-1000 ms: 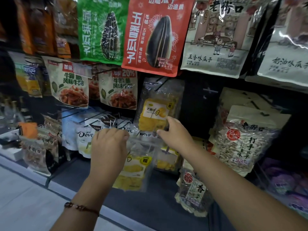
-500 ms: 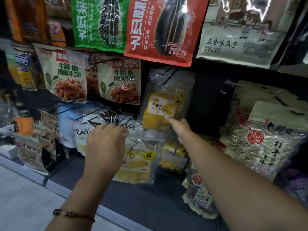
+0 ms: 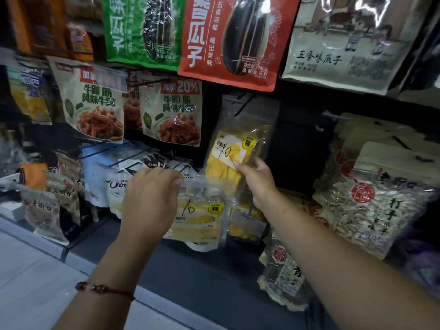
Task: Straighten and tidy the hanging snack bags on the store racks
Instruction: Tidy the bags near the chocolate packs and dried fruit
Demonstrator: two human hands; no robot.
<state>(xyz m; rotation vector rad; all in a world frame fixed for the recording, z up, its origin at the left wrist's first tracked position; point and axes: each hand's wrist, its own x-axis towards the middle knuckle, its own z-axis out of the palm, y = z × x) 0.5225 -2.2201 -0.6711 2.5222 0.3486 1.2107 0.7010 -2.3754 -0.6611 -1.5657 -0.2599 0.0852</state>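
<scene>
Two clear bags of yellow dried mango hang at the middle of the rack. My left hand point(image 3: 152, 196) pinches the top edge of the lower mango bag point(image 3: 200, 217), which hangs in front of the white chocolate bags. My right hand point(image 3: 256, 179) grips the bottom right corner of the upper mango bag point(image 3: 234, 148), which hangs from a wire hook and tilts slightly. A third mango bag point(image 3: 247, 225) sits partly hidden behind my right wrist.
Beef tendon snack bags point(image 3: 171, 113) hang to the upper left. Green and red sunflower seed bags point(image 3: 228, 41) hang along the top row. Clear seed bags point(image 3: 371, 206) crowd the right side, one point(image 3: 283, 275) below my right arm. Bare wire hooks point(image 3: 333, 115) jut out at the right.
My right hand rose from the lower bags and took hold of the upper mango bag's bottom corner. My left hand stayed on the lower bag's top edge. The view moved closer.
</scene>
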